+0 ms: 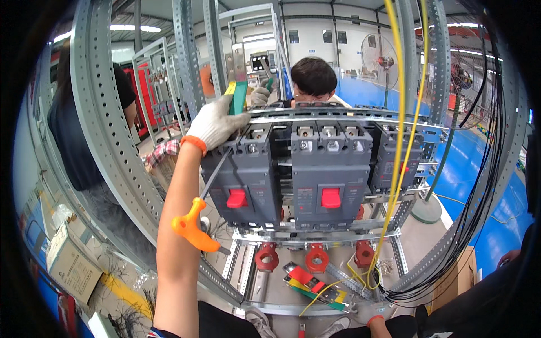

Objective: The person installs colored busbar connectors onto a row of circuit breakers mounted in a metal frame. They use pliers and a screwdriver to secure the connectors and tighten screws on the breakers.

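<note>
My left hand (216, 125), in a white glove with an orange cuff, closes round the foot of a green-sleeved busbar (239, 97) at the top of the left circuit breaker (242, 188). A yellow-sleeved end (230, 88) shows beside it. An orange T-handle hex key (194, 225) leans with its shaft up to that breaker's top terminals; no hand is on it. Low down, my right hand (367, 311), also gloved, is near the frame's bottom rail; its fingers are too unclear to read. A middle breaker (331, 186) and a smaller right one (397, 158) stand alongside.
Opposite, a person (313, 79) raises a gloved hand (260, 94) near a green-handled tool. Perforated steel posts (107, 112) surround the breakers. Yellow wires (399, 141) and black cables (479, 208) hang at right. Red rings (316, 260) and coloured busbars (310, 281) lie below.
</note>
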{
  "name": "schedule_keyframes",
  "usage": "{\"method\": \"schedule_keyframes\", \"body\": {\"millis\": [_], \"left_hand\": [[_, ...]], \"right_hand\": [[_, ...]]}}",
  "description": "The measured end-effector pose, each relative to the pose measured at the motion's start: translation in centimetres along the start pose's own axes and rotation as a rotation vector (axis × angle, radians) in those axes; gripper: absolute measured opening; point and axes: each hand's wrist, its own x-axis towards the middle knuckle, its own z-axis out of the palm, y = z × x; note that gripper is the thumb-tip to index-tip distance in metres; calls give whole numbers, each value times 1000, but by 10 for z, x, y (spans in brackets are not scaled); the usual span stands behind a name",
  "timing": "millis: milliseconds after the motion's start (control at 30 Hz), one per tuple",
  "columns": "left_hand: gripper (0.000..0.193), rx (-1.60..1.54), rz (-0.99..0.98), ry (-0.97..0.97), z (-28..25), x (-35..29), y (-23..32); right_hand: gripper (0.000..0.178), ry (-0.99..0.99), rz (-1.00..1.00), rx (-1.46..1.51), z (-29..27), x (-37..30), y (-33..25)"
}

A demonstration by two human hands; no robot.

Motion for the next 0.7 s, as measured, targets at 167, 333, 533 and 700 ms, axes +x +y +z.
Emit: {"method": "schedule_keyframes", "body": {"millis": [167, 333, 533, 700], "left_hand": [[52, -212, 35, -25, -2, 0, -13], [43, -279, 82, -39, -1, 11, -21], [47, -226, 40, -33, 3, 9, -33], [53, -199, 66, 18, 6, 5, -20]], "right_hand": [[59, -30, 7, -93, -5, -5, -2], [57, -258, -88, -164, -2, -1, -20], [38, -147, -472, 115, -139, -61, -273], [26, 625, -837, 262, -228, -101, -415]]}}
